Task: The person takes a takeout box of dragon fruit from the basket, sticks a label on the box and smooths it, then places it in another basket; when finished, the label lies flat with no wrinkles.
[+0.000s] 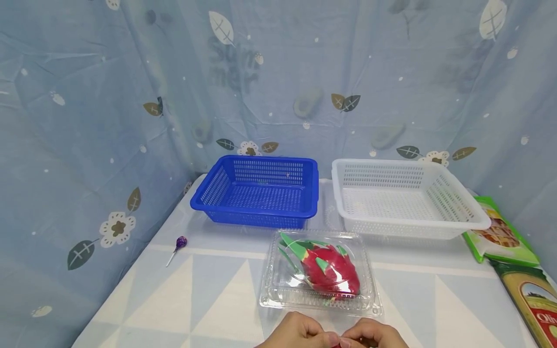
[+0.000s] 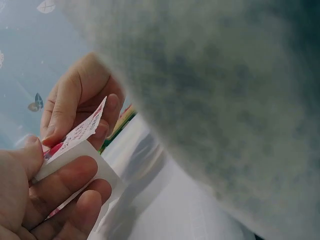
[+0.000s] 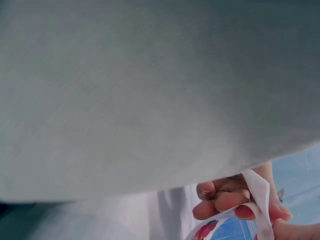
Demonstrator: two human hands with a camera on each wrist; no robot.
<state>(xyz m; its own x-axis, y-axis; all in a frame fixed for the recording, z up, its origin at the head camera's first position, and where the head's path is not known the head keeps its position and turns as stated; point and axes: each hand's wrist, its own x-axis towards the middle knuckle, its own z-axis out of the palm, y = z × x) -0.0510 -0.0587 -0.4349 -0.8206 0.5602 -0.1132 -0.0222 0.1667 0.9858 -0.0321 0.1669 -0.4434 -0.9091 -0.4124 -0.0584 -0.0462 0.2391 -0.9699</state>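
Note:
Both hands pinch one printed paper label between them at the bottom edge of the head view. The left hand (image 1: 300,333) has thumb and fingers on the white side of this label (image 2: 94,165), and in the left wrist view a printed flap with small red text bends away from it. The right hand (image 1: 372,333) grips the label's far edge with thumb and fingertips. A pink fruit picture on the label (image 3: 205,230) shows in the right wrist view. Just beyond the hands, a lidded clear plastic clamshell box (image 1: 270,290) holds a red dragon fruit (image 1: 332,270) with green scales.
Behind the box stand a blue basket (image 1: 256,215) and, to its right, a white basket (image 1: 409,227). A purple lollipop (image 1: 181,242) lies at left. A green-and-white food packet (image 1: 500,237) and an olive-coloured packet (image 1: 528,295) lie along the right edge. A sleeve blocks much of both wrist views.

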